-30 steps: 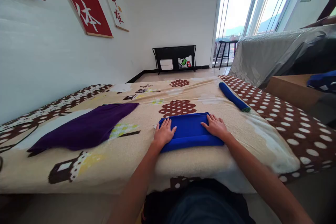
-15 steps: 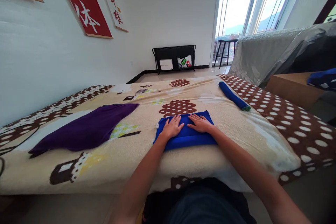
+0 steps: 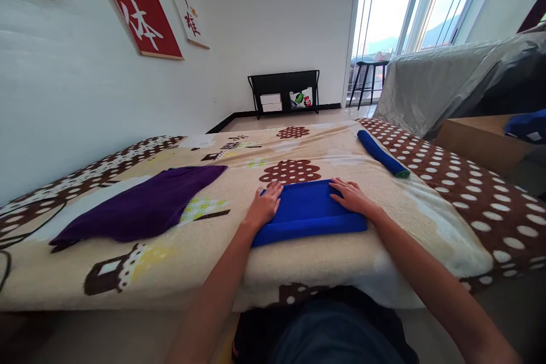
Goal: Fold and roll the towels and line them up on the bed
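A folded blue cloth (image 3: pixel 307 207) lies flat on the patterned blanket, close to the bed's near edge. A thicker fold runs along its near side. My left hand (image 3: pixel 265 205) rests on its left edge, palm down with the fingers stretched out. Over its far right corner lies my right hand (image 3: pixel 352 194), also flat, fingers extended. Neither hand grips the cloth. Farther right is a rolled blue cloth (image 3: pixel 381 153) with a green end. A purple cloth (image 3: pixel 140 205) is spread out to the left of my hands.
The cream and brown blanket (image 3: pixel 205 267) covers the bed. Left of it stands a white wall with hanging scrolls (image 3: pixel 136 5). A cardboard box (image 3: pixel 478 142) and a plastic-covered piece of furniture (image 3: pixel 443 79) are at right. Black cables (image 3: pixel 25 230) lie at far left.
My hands have moved apart, from the middle of the blue cloth out to its left and right edges. The blue cloth looks flatter and wider. The purple and rolled cloths stay put.
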Demonstrator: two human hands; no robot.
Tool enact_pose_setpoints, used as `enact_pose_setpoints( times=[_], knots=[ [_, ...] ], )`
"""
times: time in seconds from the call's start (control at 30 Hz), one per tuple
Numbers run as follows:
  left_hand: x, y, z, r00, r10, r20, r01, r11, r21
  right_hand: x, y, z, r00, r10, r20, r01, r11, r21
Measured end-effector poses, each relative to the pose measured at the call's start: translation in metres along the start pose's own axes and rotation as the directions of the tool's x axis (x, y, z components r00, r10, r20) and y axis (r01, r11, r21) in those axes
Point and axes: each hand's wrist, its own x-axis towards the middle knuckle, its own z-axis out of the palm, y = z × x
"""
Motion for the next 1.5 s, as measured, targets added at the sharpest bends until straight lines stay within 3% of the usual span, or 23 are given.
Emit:
enact_pose_setpoints(
  times=[0.1,0.23,0.33,0.47,0.67,0.97,1.1,1.2,1.3,1.4,1.5],
  knots=[
    [0.004,0.001,0.004,0.997,0.033,0.067,-0.031,0.999,-0.044,0.006,-0.003,-0.001,0.996,-0.080,0.030,0.079,0.997,0.018],
    [0.004,-0.003,0.007,0.990,-0.141,0.004,0.141,0.989,-0.053,0.014,-0.004,0.001,0.999,-0.034,0.007,0.034,0.999,0.007],
    [0.004,-0.011,0.005,0.957,-0.283,-0.070,0.278,0.958,-0.067,0.015,-0.002,0.003,0.999,0.023,-0.032,-0.023,1.000,-0.005],
    [0.013,-0.029,-0.001,0.916,-0.383,-0.115,0.371,0.921,-0.117,0.015,0.005,0.001,0.992,0.087,-0.091,-0.087,0.996,0.003],
    [0.032,-0.050,-0.003,0.895,-0.430,-0.114,0.407,0.895,-0.185,0.020,0.015,-0.002,0.981,0.142,-0.131,-0.139,0.990,0.033],
    [0.030,-0.049,0.002,0.864,-0.469,-0.182,0.425,0.874,-0.235,0.015,0.007,-0.001,0.974,0.132,-0.182,-0.133,0.991,0.007],
    [0.026,-0.043,-0.006,0.875,-0.435,-0.210,0.391,0.894,-0.221,0.009,0.001,-0.008,0.971,0.104,-0.214,-0.109,0.994,-0.012],
    [0.026,-0.035,-0.020,0.930,-0.312,-0.192,0.272,0.939,-0.211,0.011,-0.007,-0.018,0.982,0.035,-0.185,-0.037,0.999,-0.005],
    [0.035,-0.017,-0.027,0.998,-0.043,-0.037,0.034,0.974,-0.222,0.023,-0.022,-0.023,0.993,-0.107,-0.046,0.109,0.994,0.031],
    [0.049,0.007,-0.019,0.981,0.144,0.129,-0.110,0.964,-0.244,0.038,-0.042,-0.019,0.973,-0.205,0.101,0.199,0.977,0.071],
    [0.055,0.018,-0.004,0.959,0.183,0.219,-0.128,0.962,-0.241,0.047,-0.051,-0.010,0.961,-0.214,0.175,0.203,0.976,0.081]
  ],
)
